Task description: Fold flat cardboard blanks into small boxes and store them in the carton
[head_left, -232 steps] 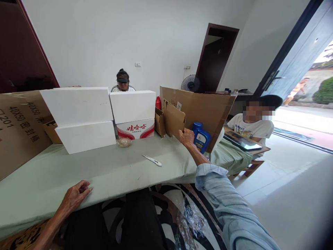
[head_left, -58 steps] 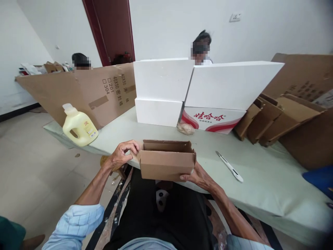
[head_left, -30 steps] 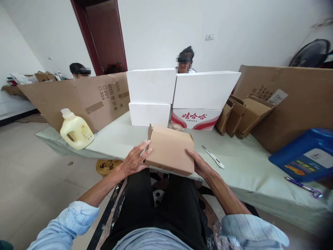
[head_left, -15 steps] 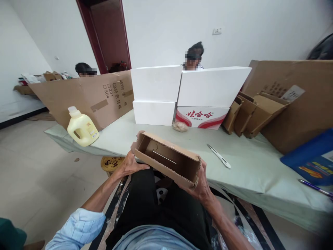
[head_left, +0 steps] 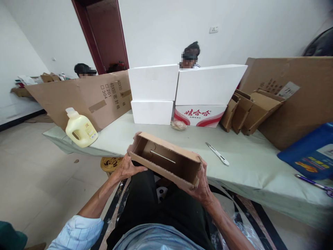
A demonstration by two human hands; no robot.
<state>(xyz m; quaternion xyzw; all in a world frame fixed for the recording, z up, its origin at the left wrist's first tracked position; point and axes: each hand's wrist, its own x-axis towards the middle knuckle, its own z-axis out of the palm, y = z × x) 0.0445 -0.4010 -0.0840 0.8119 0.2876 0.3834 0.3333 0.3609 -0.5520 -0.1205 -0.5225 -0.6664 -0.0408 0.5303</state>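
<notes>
A small brown cardboard box [head_left: 166, 161] is held over my lap, tilted with its open side facing me, and its inside looks empty. My left hand [head_left: 126, 167] grips its left end from below, fingers wrapped round the edge. At the right end my right hand [head_left: 202, 183] clasps the corner, thumb on the rim. The box hangs just in front of the near edge of the pale green table [head_left: 241, 166].
On the table lie a white utility knife [head_left: 217, 153], a yellow jug [head_left: 80, 128], white foam boxes [head_left: 182, 86], folded cartons [head_left: 247, 111], a blue container [head_left: 309, 152] and large cardboard sheets [head_left: 78, 97]. Two other people sit behind the boxes.
A second ago the box lay closed side up on the table edge; since then I have lifted and turned it so its open side faces me. In the last half second it barely moved.
</notes>
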